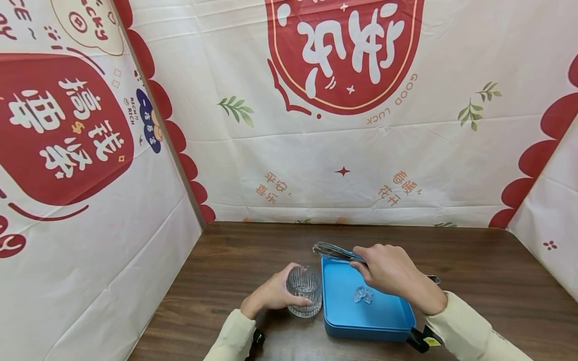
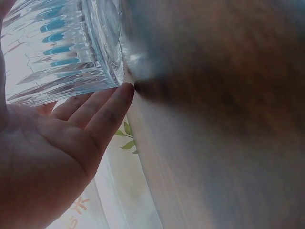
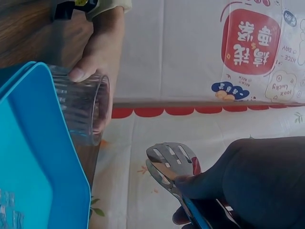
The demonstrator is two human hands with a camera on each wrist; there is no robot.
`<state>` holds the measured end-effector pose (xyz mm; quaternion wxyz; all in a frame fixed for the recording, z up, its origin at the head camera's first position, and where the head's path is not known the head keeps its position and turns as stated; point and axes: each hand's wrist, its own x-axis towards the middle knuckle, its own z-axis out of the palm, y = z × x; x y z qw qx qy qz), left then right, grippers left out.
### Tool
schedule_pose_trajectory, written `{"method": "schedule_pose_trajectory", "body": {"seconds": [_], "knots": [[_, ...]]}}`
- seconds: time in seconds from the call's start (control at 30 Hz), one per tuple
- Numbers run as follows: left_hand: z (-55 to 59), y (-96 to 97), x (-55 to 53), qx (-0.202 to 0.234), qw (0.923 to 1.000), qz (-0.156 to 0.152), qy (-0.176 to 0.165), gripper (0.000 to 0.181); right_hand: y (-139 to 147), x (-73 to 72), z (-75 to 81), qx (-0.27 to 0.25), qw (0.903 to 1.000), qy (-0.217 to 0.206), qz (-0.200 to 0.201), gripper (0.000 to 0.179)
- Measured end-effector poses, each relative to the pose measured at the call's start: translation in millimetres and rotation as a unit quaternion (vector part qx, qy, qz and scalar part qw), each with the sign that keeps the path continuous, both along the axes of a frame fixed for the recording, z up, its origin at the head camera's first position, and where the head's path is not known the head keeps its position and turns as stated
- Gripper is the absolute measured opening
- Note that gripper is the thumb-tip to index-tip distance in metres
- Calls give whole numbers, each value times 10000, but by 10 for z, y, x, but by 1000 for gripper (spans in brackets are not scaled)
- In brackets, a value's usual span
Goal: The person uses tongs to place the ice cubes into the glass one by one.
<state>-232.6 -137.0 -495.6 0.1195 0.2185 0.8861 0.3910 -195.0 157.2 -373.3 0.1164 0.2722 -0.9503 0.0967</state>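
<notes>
A clear ribbed glass (image 1: 304, 297) stands on the table beside the left wall of a blue box (image 1: 336, 301). My left hand (image 1: 273, 293) holds it from the left, thumb across the near side and fingers round the far side. Over the box's far part, my right hand (image 1: 393, 268) grips metal tongs (image 1: 331, 250), whose slotted heads point left above the far left corner. The right wrist view shows the tongs' (image 3: 174, 160) heads close together, with nothing seen between them. Several clear ice cubes (image 1: 363, 295) lie on the box floor, below the right hand.
The brown wooden table (image 1: 217, 281) carries the box and glass. Printed white cloth (image 1: 343, 145) hangs behind the table's far edge, and another sheet (image 1: 90, 250) stands along the left side. The tongs' rear end shows past the right wrist.
</notes>
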Motion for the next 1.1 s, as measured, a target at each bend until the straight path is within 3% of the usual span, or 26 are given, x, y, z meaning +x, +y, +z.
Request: {"method": "schedule_pose_trajectory", "body": {"seconds": [0.3,1.1], "knots": [[6,8,7,-107,9999,43,100,78,-97,4,2,-28,9998,59,170,19],[-10,-8,-19,48,10000,9,-76,81,-269,31,-26,-88,9993,-73,343,12]]}}
